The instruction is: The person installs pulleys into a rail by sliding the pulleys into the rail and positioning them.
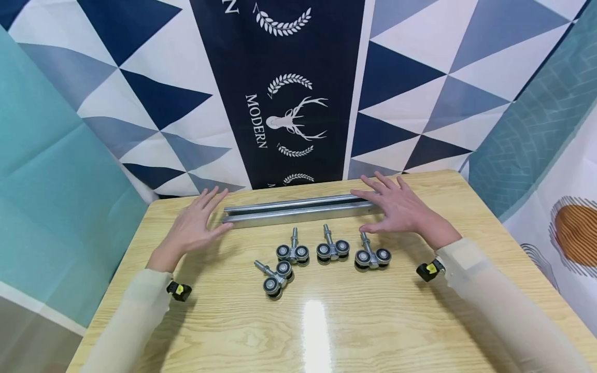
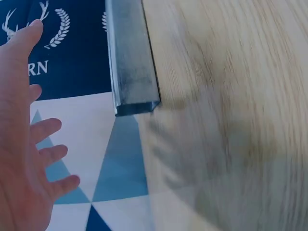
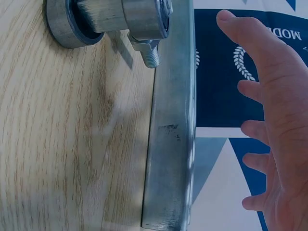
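A metal channel rail [image 1: 298, 216] with a slot along its top lies across the far part of the table. My left hand [image 1: 195, 221] is spread at the rail's left end, fingers straight and thumb beside the end; in the left wrist view a gap shows between the hand [image 2: 21, 134] and the rail [image 2: 134, 57]. Over the rail's right end hovers my right hand [image 1: 398, 208], fingers apart and holding nothing. Several roller hangers with threaded bolts lie in front of the rail. The rightmost roller hanger [image 1: 372, 257] sits just below my right thumb; another roller hanger [image 1: 276, 281] lies tilted, nearer me.
The wood-grain table [image 1: 242, 331] carries all these parts. A patterned cloth [image 1: 298, 103] with a deer print hangs behind its far edge. Teal cloth [image 1: 60, 181] hangs at the left side. A small black device [image 1: 430, 270] is strapped to my right wrist.
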The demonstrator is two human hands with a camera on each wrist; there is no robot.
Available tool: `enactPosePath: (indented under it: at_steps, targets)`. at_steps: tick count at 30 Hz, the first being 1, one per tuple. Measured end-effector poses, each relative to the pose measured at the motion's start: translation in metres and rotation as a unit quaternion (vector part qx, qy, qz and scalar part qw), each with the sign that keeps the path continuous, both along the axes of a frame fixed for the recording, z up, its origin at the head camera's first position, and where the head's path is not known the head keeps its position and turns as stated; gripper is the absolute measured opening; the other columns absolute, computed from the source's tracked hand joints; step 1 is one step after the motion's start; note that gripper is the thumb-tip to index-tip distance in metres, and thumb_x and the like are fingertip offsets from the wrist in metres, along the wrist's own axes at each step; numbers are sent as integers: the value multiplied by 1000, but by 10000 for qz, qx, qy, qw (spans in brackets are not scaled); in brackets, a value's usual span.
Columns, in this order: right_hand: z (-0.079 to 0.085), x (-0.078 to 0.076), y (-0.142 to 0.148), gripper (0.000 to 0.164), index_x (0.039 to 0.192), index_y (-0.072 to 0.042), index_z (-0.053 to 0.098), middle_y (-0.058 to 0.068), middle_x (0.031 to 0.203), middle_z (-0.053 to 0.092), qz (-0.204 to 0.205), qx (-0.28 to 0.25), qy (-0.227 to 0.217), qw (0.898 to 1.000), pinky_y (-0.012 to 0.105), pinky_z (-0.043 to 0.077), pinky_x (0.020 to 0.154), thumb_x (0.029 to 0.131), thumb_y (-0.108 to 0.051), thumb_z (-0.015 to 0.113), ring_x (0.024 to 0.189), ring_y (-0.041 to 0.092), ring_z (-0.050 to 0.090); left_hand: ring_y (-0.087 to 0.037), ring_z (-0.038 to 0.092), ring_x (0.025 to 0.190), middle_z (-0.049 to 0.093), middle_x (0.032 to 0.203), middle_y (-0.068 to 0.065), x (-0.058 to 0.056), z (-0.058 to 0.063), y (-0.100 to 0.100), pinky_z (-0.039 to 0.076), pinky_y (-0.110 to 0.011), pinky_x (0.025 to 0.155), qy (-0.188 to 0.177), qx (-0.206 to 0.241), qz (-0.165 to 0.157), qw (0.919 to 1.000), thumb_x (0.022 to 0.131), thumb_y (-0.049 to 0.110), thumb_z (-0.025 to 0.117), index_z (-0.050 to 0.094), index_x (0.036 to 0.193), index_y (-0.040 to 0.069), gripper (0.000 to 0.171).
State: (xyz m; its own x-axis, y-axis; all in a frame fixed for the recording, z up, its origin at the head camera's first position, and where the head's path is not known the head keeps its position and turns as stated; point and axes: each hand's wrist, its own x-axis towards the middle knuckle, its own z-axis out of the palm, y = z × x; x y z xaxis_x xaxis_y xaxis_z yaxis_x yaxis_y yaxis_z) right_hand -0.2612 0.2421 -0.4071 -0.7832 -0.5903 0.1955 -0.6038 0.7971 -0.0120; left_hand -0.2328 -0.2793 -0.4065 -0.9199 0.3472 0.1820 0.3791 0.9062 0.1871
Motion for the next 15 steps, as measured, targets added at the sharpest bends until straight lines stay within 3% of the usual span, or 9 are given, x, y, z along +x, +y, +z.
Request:
enactPosePath:
  at_steps: [6, 12, 15]
  targets:
    - [0, -1, -2, 95, 151, -35, 44, 11, 164, 31, 40, 31, 77, 10000, 81, 20, 110, 71, -84, 61, 149, 43, 23, -40, 23, 150, 24, 167, -11, -3, -3, -2, 29, -72, 114, -362, 1355, -62, 9901, 93, 49, 62, 15, 160, 36, 83]
    - [1, 0, -1, 97, 151, -35, 43, 9, 166, 27, -75, 29, -109, 9999, 80, 15, 113, 70, -86, 59, 151, 42, 19, -39, 27, 148, 24, 167, -13, -5, -8, -2, 45, -63, 108, -580, 2217, -47, 9734, 95, 40, 62, 17, 160, 34, 80]
    - [1, 0, -1, 97, 151, -36, 43, 8, 167, 26, -116, 15, -173, 9998, 79, 14, 114, 70, -87, 57, 151, 41, 17, -42, 27, 148, 23, 166, -16, -7, -9, -2, 45, -64, 106, -783, 2559, -55, 9635, 98, 36, 60, 15, 162, 27, 79]
